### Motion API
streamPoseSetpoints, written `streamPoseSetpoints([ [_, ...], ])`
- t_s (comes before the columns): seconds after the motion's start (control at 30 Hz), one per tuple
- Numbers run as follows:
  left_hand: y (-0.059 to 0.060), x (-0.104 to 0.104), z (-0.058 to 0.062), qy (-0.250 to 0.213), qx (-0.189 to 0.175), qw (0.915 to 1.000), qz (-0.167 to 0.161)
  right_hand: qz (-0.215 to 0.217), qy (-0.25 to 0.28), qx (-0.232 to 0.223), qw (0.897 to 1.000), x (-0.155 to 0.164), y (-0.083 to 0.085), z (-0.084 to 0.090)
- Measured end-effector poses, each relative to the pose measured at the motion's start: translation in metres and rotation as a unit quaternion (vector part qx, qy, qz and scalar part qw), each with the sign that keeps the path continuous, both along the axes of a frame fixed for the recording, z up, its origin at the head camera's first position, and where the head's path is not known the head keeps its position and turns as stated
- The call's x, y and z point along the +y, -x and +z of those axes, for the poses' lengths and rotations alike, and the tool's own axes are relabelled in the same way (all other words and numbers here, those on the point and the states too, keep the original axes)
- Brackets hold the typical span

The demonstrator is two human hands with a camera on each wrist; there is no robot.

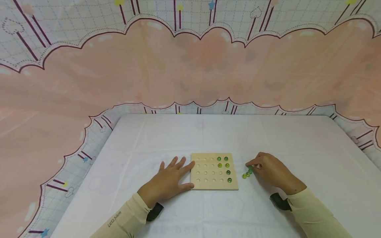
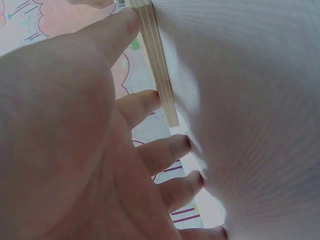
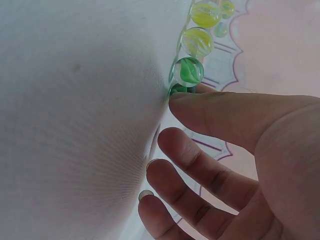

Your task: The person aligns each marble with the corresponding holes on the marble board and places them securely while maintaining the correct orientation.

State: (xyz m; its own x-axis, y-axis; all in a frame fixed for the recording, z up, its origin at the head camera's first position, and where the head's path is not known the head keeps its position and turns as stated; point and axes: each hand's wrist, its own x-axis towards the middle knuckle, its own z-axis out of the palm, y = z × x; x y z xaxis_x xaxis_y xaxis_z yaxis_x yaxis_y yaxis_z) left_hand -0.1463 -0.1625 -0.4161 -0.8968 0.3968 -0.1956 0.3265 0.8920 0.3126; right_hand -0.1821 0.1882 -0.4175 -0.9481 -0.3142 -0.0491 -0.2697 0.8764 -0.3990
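A light wooden board [image 1: 206, 189] with rows of round hollows lies flat on the table. Several glass marbles sit in its right-hand hollows, such as a green marble [image 1: 228, 172] and a yellow marble [image 1: 220, 165]. My left hand [image 1: 166, 180] is spread palm down, its thumb and index finger touching the board's left edge. To the right of the board, my right hand [image 1: 272, 170] pinches a green marble [image 3: 179, 90] between thumb and index finger, mostly hidden by the thumb. Beside it, in a short line, are another green marble [image 3: 189, 71] and two yellow marbles [image 3: 197, 41].
A white cloth covers the table [image 1: 166, 132]. Behind it hangs a pinkish curtain [image 1: 208, 72] with scalloped white borders. Each wrist carries a dark camera strap, one of them on the right wrist [image 1: 279, 201].
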Motion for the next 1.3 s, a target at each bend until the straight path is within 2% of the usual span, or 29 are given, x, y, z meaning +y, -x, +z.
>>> streamPoseSetpoints([
  [0.97, 0.001, -0.0014, -0.0024, 0.003, 0.0, 1.0, 0.001, -0.01, -0.001, 0.016, 1.0, -0.0021, -0.0018, 0.004],
  [1.3, 0.0, -0.0008, -0.0008, 0.003, 0.0, 1.0, 0.001, 0.002, 0.009, 0.045, 0.999, -0.0056, -0.007, 0.0086],
])
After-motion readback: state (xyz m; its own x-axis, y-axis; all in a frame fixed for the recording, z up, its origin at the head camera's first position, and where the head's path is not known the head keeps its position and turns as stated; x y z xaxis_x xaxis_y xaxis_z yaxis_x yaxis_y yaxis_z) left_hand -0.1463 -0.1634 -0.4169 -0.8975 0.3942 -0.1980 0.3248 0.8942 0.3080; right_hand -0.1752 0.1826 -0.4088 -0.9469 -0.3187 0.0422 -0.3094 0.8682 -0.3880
